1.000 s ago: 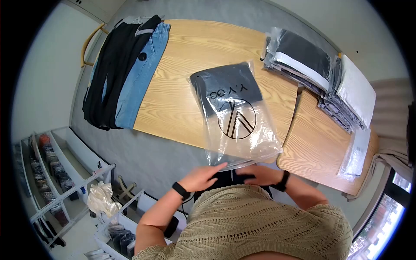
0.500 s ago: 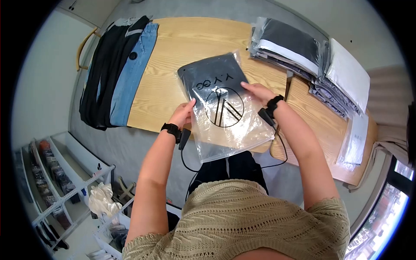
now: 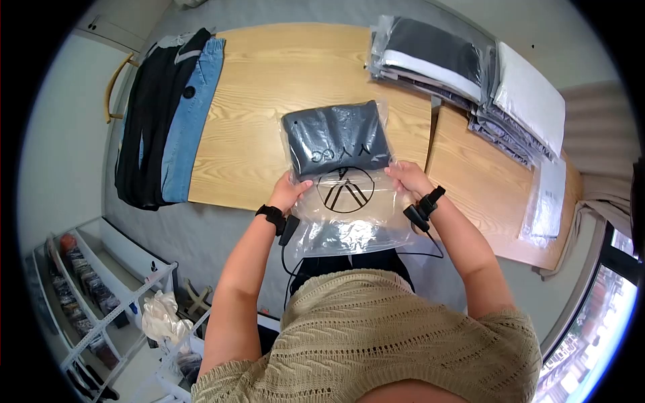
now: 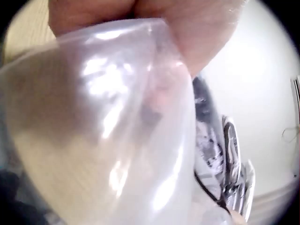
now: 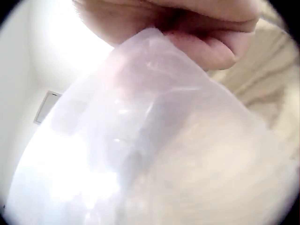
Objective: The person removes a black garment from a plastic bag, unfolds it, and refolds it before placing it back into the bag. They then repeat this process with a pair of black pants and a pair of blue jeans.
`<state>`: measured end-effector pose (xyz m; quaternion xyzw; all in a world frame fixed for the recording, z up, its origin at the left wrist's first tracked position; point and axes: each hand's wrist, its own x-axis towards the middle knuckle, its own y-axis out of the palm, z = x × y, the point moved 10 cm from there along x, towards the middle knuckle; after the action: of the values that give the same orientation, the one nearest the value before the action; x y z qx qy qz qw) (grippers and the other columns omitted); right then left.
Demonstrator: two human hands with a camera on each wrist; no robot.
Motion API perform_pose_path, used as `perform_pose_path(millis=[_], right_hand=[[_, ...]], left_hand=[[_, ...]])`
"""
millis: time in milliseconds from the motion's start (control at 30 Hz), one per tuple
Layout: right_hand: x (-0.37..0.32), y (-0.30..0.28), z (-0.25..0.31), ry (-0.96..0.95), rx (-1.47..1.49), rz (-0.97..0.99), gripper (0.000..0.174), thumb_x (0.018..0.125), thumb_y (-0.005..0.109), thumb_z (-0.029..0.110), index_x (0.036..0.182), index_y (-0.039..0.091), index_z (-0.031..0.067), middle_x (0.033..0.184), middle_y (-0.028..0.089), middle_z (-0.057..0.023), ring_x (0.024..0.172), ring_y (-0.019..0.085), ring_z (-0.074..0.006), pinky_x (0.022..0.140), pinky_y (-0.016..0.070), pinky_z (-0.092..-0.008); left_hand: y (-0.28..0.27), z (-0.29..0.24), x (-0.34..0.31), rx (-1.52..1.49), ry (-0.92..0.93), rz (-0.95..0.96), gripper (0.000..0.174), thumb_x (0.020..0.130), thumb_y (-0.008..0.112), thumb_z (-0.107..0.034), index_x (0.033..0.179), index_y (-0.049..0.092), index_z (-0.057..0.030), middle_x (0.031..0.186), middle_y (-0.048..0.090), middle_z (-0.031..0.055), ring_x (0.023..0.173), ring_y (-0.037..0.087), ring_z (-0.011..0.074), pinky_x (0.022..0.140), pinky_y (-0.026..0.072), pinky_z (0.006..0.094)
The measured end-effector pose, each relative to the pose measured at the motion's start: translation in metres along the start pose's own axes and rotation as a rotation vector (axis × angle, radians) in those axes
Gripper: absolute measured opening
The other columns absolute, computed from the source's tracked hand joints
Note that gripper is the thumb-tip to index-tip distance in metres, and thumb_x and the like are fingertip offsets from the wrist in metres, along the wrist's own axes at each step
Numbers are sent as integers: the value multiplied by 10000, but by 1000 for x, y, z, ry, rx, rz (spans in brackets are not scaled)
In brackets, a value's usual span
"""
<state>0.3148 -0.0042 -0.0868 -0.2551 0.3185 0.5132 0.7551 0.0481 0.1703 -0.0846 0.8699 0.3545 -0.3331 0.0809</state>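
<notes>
A clear plastic bag (image 3: 345, 232) with a folded dark grey garment (image 3: 336, 134) in its far half lies in front of the person, over the near table edge. Black lettering and a circle logo are printed on it. My left hand (image 3: 287, 193) pinches the bag's left side just below the garment, thumb on top. On the opposite side, my right hand (image 3: 408, 178) pinches the plastic between thumb and fingers. Both wrist views show the clear film bunched up into the fingers; the left fingers (image 4: 187, 28) and right fingers (image 5: 201, 47) are partly cut off there.
Jeans and dark trousers (image 3: 164, 121) lie stacked at the table's left end. Bagged garments (image 3: 437, 60) are piled at the far right, beside a white package (image 3: 531, 101). A flat clear packet (image 3: 545, 208) lies on the right table (image 3: 470, 195). Shelving (image 3: 101, 295) stands lower left.
Both hands moved from the bag's near edge to its sides, and now grip it below the garment. The bag has turned squarer to the body, and its lower part looks bent.
</notes>
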Motion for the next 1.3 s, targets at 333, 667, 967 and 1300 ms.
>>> perform_pose_path(millis=[333, 667, 967, 1300], right_hand=[[-92, -24, 59, -866, -1092, -394, 447, 819, 567, 105, 1263, 519, 124, 1250, 509, -159, 1192, 477, -264, 972, 394, -359], [-59, 38, 38, -1067, -1527, 78, 611, 835, 493, 63, 1410, 342, 201, 1487, 306, 6, 1365, 294, -188, 1089, 301, -382], [-48, 24, 34, -866, -960, 205, 414, 854, 521, 44, 1256, 554, 132, 1396, 451, -46, 1340, 347, -206, 1069, 340, -340], [-30, -4, 15, -426, -7, -139, 371, 990, 427, 268, 860, 614, -24, 779, 651, -78, 744, 610, -156, 741, 472, -280]], left_hand=[[-14, -52, -97, 1303, 1005, -327, 541, 782, 601, -82, 1305, 473, -138, 1355, 447, 125, 1211, 466, 257, 965, 389, 418], [32, -36, -71, 1415, 1088, 50, 504, 786, 628, -179, 1278, 518, -179, 1394, 439, 9, 1278, 407, 186, 1025, 334, 422], [14, -32, -52, 753, 743, 180, 322, 886, 501, -203, 1151, 623, -65, 1210, 601, 82, 1213, 483, 222, 1001, 381, 355], [-29, -9, -34, -120, 100, -236, 429, 987, 398, -277, 739, 578, 23, 722, 648, 130, 668, 623, 169, 711, 482, 293]])
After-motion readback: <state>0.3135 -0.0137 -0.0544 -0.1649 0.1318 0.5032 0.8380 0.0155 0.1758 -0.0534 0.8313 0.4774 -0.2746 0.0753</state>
